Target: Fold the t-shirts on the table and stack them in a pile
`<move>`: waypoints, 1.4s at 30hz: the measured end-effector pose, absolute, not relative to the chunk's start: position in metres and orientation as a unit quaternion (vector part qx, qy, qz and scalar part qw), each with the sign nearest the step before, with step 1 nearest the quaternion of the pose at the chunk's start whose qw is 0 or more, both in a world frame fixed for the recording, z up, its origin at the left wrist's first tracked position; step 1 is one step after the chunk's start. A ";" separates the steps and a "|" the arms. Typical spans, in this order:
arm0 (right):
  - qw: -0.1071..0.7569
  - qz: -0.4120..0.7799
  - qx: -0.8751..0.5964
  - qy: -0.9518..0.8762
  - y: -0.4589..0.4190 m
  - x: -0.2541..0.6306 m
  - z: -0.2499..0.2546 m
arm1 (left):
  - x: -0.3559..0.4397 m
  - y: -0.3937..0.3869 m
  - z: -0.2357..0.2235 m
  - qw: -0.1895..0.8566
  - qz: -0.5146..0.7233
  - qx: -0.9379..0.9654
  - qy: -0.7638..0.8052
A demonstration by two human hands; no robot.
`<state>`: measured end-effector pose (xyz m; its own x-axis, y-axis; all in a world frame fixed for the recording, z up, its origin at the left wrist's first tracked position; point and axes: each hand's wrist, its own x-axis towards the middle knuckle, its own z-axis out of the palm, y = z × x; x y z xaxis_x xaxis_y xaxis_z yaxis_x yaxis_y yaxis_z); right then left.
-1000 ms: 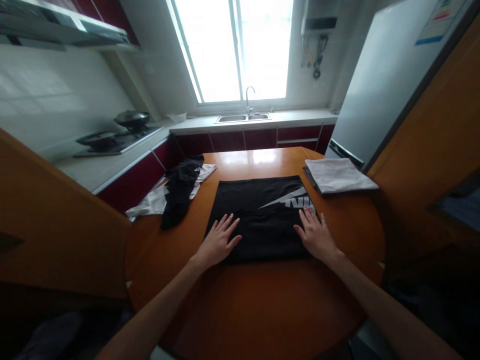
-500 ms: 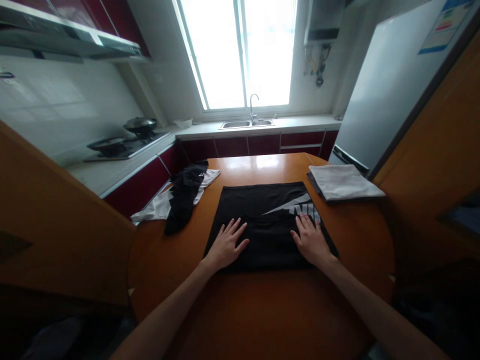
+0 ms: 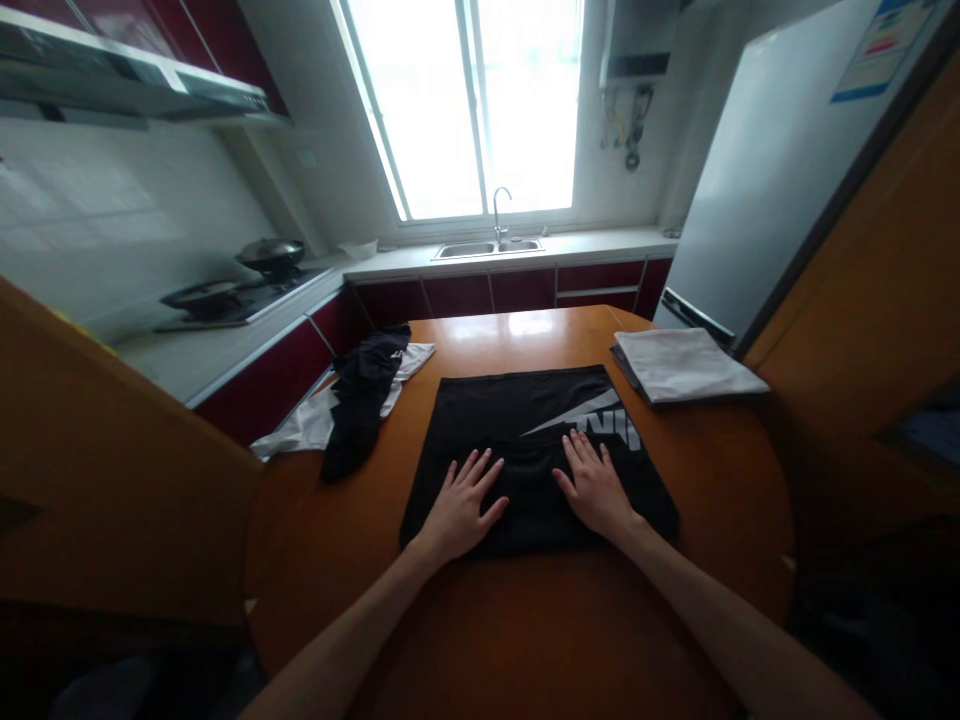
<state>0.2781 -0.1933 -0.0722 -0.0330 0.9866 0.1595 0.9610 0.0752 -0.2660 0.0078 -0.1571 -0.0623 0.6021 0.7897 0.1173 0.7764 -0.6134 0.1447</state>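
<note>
A black garment, probably a T-shirt (image 3: 495, 405), lies flat on the wooden table (image 3: 517, 620), its near part folded over toward the window. A grey print with large letters shows on its far right part, partly covered by the fold. My left hand (image 3: 463, 508) rests palm down on the left side of the folded layer, fingers spread. On the right side of that layer lies my right hand (image 3: 596, 485), also flat with fingers apart, its fingertips near the fold's edge beside the print. Neither hand grips the cloth.
At the table's left edge lies a loose heap of black and white clothes (image 3: 364, 400). A folded stack with light grey cloth on top (image 3: 686, 362) sits at the right. Beyond are a sink (image 3: 487, 250), a stove with pans (image 3: 225, 295) and a fridge (image 3: 772, 170).
My right hand has slid left across the folded layer, uncovering more of the print. My left hand has shifted slightly right, still flat. The view has turned a little.
</note>
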 end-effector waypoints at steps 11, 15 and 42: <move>0.157 -0.010 -0.724 -0.672 -0.195 0.302 -0.067 | -0.005 -0.148 -0.062 0.012 0.100 0.865 0.492; 0.106 -0.003 -0.756 -0.646 -0.195 0.317 -0.078 | -0.014 -0.143 -0.073 0.006 0.074 0.855 0.513; 0.266 0.007 -0.605 -0.751 -0.271 0.357 -0.062 | -0.087 -0.175 -0.006 0.153 0.250 0.833 0.469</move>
<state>0.3566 -0.2705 -0.0617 -0.1274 0.9116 0.3909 0.9038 0.2690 -0.3329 -0.0874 -0.1746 -0.0059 0.4351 0.8578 0.2737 0.7052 -0.5136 0.4888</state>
